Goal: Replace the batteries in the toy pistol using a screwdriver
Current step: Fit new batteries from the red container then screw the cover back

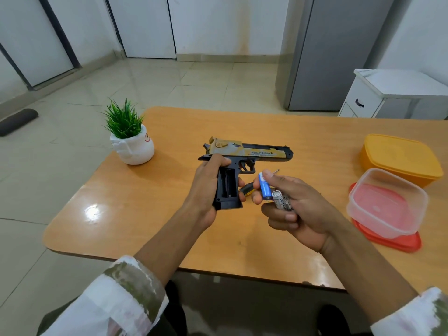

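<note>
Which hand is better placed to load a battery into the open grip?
Probably right. The right hand pinches the blue battery beside the open compartment; the left hand grips the toy pistol.

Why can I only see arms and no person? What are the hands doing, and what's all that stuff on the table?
The camera sits on the person's head and looks down, so you see only their two arms, as if through their eyes. The left hand grips a toy pistol by its handle, where the battery slot is open. The right hand holds a blue battery and a silver battery. A screwdriver peeks out from behind that hand. On the wooden table stand a little plant pot, a yellow box, and a clear box resting on a red lid.
</note>
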